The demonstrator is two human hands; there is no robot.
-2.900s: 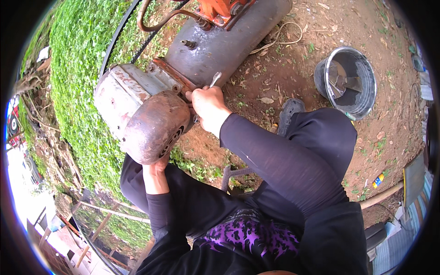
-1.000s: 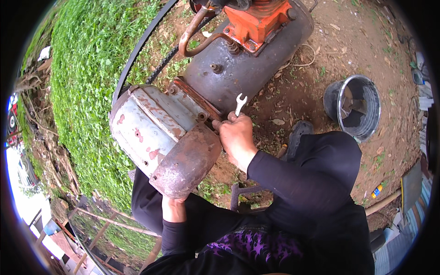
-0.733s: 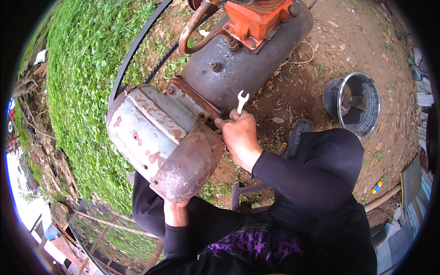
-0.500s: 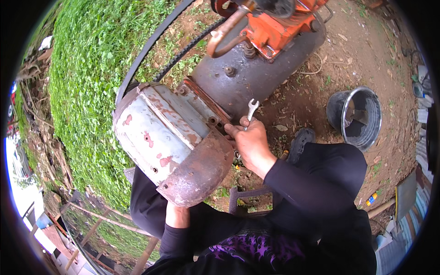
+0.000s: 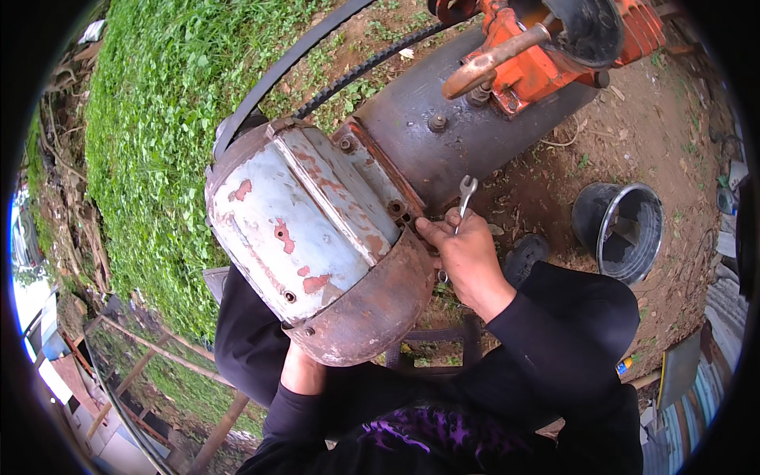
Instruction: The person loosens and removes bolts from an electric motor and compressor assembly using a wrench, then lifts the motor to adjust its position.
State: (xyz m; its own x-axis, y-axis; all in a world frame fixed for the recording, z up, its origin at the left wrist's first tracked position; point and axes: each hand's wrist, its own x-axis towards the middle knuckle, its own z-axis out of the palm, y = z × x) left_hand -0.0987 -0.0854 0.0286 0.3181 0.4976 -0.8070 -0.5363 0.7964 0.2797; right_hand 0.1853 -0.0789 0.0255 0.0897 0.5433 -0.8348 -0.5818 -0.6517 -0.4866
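An electric motor (image 5: 257, 206) with peeling grey paint and a rusty rounded end cover (image 5: 368, 305) sits in front of me. My right hand (image 5: 473, 257) is closed around a wrench (image 5: 468, 190), whose open-ended jaw sticks up above the fist. The thumb and index fingertip are at the motor's right edge, beside a bolted rusty mounting plate (image 5: 385, 170). My left hand (image 5: 303, 370) reaches beneath the end cover from the near side; its fingers are hidden under the motor.
Beyond the plate lies a dark cylindrical tank (image 5: 459, 154) carrying an orange compressor pump (image 5: 518, 71). A black drive belt (image 5: 265, 91) loops from the motor's far end. A black bucket (image 5: 594, 218) lies tilted on the dirt at right. Grass (image 5: 150, 150) covers the left.
The view has shifted, so the motor, tank and pump appear farther right. My right hand still holds the wrench by the plate, and my left hand stays under the motor.
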